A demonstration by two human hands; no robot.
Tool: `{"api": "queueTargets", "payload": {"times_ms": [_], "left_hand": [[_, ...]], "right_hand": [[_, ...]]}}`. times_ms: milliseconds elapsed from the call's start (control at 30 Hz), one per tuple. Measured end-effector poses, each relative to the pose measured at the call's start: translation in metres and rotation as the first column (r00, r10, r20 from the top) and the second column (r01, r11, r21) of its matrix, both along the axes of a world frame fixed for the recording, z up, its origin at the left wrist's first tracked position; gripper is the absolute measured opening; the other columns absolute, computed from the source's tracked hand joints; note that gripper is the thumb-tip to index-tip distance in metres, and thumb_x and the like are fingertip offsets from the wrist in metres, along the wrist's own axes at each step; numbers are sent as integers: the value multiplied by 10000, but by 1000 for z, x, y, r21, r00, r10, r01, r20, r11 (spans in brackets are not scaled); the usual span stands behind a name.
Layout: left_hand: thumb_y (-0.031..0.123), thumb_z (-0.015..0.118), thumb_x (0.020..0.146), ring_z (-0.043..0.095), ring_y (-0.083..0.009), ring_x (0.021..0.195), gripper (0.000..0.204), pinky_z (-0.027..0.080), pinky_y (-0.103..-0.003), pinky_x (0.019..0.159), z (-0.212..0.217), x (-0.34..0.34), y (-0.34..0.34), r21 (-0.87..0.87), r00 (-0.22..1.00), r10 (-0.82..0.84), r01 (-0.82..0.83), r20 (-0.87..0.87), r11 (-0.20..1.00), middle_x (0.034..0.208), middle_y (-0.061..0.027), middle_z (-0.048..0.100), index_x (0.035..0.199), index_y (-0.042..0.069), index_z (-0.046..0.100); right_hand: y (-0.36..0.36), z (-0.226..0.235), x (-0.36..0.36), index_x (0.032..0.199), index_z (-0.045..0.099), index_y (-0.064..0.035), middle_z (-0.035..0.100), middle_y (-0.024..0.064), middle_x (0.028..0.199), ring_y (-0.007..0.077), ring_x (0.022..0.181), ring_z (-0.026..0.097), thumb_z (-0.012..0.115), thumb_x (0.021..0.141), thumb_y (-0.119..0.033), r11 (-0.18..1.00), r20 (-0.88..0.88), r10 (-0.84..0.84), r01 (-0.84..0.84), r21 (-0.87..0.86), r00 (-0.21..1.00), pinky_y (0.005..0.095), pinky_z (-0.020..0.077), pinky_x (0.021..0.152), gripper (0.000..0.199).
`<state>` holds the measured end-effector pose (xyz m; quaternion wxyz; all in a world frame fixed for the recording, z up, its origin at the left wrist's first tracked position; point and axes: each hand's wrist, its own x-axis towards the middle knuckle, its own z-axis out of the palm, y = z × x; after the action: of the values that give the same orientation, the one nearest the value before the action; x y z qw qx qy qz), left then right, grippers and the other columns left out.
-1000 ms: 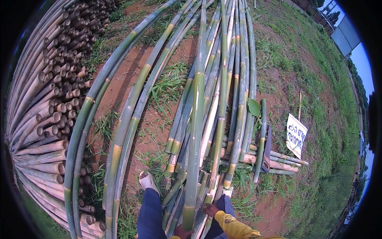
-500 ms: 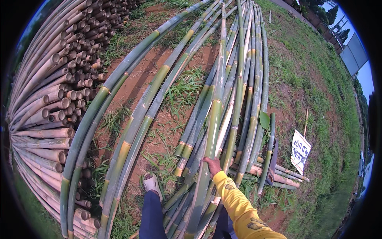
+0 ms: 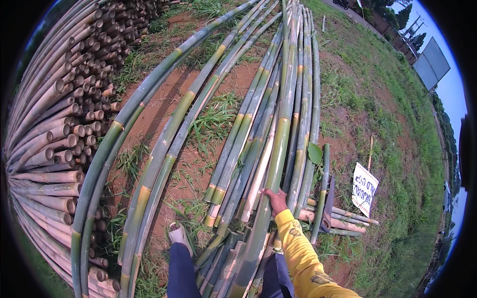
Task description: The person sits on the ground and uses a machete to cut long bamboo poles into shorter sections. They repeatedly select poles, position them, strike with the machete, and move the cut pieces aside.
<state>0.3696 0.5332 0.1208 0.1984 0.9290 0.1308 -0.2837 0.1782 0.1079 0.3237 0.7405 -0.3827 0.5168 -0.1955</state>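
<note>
My right hand (image 3: 276,200), in a yellow sleeve, is closed around a thick green bamboo pole (image 3: 275,171). That pole runs lengthwise from the lower edge up toward the far end, over other bamboo poles. Just left of it lie several green poles with cut ends (image 3: 217,194) and a pale split-looking length (image 3: 257,181). To the right, more long poles (image 3: 301,164) lie close alongside. My left hand is out of view.
Pairs of long green poles (image 3: 149,169) curve across the left. Beyond them rises a large stack of dry bamboo (image 3: 59,131). At right are a handsaw (image 3: 328,208), short cross poles (image 3: 350,222) and a white sign (image 3: 364,187) on a stick. My shoe (image 3: 180,237) stands on grassy soil.
The gripped pole has shifted right across the neighbouring poles, with my right hand on it. Cut ends and the pale length left of it now show more. The whole view has drifted slightly.
</note>
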Motion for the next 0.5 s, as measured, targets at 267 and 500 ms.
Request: {"api": "queueTargets", "payload": {"times_ms": [267, 500], "left_hand": [[452, 599, 969, 638, -201, 1075, 465, 516, -360, 895, -22, 8, 9, 143, 990, -123, 111, 75, 983, 1209, -118, 658, 1252, 83, 613], [317, 815, 708, 652, -370, 1091, 701, 529, -473, 914, 156, -285, 7, -103, 778, -441, 445, -448, 889, 1164, -233, 671, 1301, 72, 531]], "right_hand": [[-39, -41, -11, 1130, 627, 24, 692, 130, 979, 250, 819, 668, 797, 718, -158, 998, -245, -65, 62, -18, 967, 388, 555, 751, 481], [-85, -77, -64, 1416, 437, 54, 634, 239, 1254, 314, 1122, 636, 821, 800, -308, 978, -296, 150, -185, -93, 943, 404, 484, 1011, 811]]}}
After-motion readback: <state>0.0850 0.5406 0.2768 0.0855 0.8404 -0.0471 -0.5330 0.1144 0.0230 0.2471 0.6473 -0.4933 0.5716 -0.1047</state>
